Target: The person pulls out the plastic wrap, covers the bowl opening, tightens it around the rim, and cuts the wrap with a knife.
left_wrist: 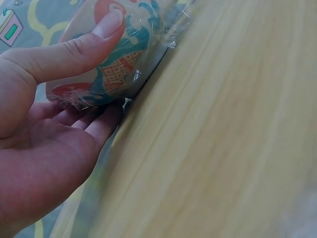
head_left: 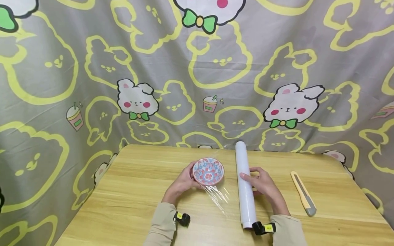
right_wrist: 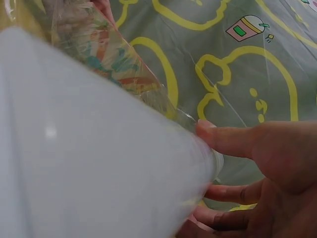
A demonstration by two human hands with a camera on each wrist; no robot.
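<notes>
A small bowl [head_left: 208, 172] with a red and blue flower pattern is tipped so its inside faces the head camera. My left hand [head_left: 184, 180] grips it from the left; in the left wrist view the thumb [left_wrist: 79, 57] presses the bowl's side [left_wrist: 121, 64] and the other fingers reach beneath. Clear cling film [head_left: 219, 198] clings to the bowl and spans towards a long white roll of cling film [head_left: 245, 191]. With thumb and fingers on either side, my right hand [head_left: 264, 182] holds that roll. In the right wrist view the roll [right_wrist: 99, 148] covers much of the bowl.
On the wooden table [head_left: 129, 191], a yellow box cutter [head_left: 303, 193] with a grey end lies right of my right hand. A grey patterned curtain [head_left: 172, 68] hangs behind the table and along its sides. The roll's far end is near the table's back edge.
</notes>
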